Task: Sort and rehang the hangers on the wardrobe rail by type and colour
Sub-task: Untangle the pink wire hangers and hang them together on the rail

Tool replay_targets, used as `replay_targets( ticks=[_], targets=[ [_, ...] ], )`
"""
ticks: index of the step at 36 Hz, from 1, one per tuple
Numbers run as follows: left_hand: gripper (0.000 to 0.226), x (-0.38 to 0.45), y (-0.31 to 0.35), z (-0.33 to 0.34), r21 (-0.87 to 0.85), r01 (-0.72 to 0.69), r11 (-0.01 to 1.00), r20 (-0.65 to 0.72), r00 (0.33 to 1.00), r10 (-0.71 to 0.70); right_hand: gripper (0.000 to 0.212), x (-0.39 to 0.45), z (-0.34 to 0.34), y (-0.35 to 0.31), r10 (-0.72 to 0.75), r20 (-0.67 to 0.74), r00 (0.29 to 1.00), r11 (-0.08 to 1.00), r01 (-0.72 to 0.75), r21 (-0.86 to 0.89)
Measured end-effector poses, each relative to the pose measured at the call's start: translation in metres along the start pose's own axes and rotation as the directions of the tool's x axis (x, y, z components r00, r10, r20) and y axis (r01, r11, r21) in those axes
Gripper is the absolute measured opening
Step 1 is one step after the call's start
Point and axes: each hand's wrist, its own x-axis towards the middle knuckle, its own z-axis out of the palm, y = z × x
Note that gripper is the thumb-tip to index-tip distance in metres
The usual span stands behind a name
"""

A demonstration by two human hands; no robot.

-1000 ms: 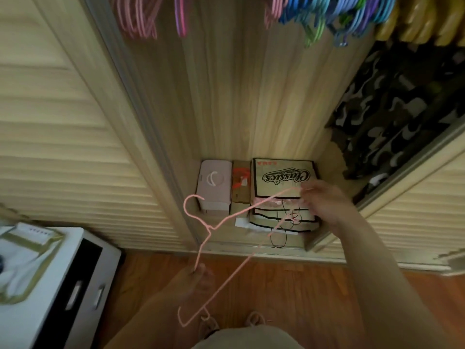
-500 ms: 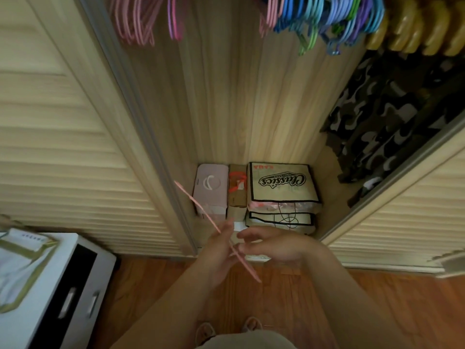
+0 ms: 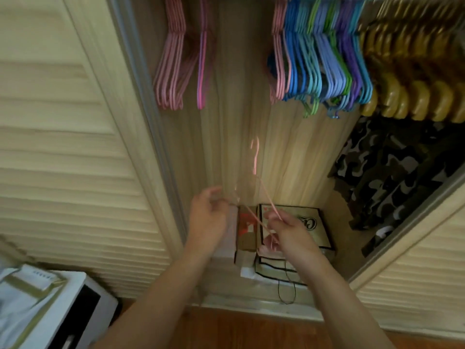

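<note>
Pink wire hanger (image 3: 256,157) is held upright in front of the open wardrobe, its hook uppermost against the wooden back panel (image 3: 236,122). One sloping side of it is pinched by the right hand (image 3: 286,229), whose fingers are curled round the wire. The other side is met by the curled fingers of the left hand (image 3: 208,210); motion blur hides the exact contact, though the wire appears to be pinched there as well.

At the top, a bunch of pink hangers (image 3: 173,71) is seen at the left, then a gap, then a dense group of blue, green and purple hangers (image 3: 324,69), with wooden hangers (image 3: 412,96) at the far right. Below those, a camouflage garment (image 3: 392,177) is hung. Printed boxes (image 3: 314,230) are stacked on the wardrobe floor behind the hands.
</note>
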Motion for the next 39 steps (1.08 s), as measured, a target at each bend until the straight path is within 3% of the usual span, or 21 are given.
replay_targets(
  ticks=[3,6,10,13,16,19,24,39],
  targets=[
    [0.034,0.032,0.041,-0.044,0.124,-0.283,0.951,-0.245,0.920,0.306,0.026,-0.001,0.003,-0.029,-0.102,-0.044,0.994,0.994,0.103,0.030],
    [0.043,0.059,0.092,-0.086,0.329,-0.476,0.816,-0.392,0.717,0.576,0.027,-0.009,0.006,-0.064,-0.201,-0.062,0.978,0.979,0.202,0.012],
    [0.059,0.091,0.148,-0.130,0.580,-0.516,0.630,-0.403,0.491,0.772,0.033,-0.013,0.006,-0.107,-0.307,-0.081,0.948,0.952,0.305,-0.032],
    [0.068,0.118,0.183,-0.154,0.671,-0.465,0.577,-0.397,0.432,0.810,0.031,-0.014,0.006,-0.137,-0.353,-0.125,0.927,0.933,0.337,-0.129],
    [0.075,0.141,0.206,-0.168,0.718,-0.403,0.568,-0.385,0.450,0.806,0.022,-0.018,0.010,-0.157,-0.365,-0.129,0.922,0.920,0.336,-0.201],
    [0.075,0.160,0.212,-0.172,0.738,-0.376,0.560,-0.352,0.494,0.795,0.026,-0.020,0.017,-0.160,-0.334,-0.056,0.941,0.902,0.302,-0.310],
    [0.071,0.173,0.199,-0.169,0.781,-0.347,0.519,-0.324,0.485,0.812,0.032,-0.033,0.030,-0.156,-0.312,0.056,0.948,0.832,0.302,-0.466],
    [0.070,0.173,0.200,-0.167,0.796,-0.336,0.503,-0.313,0.483,0.818,0.034,-0.035,0.067,-0.173,-0.346,0.183,0.920,0.798,0.391,-0.458]
  ],
)
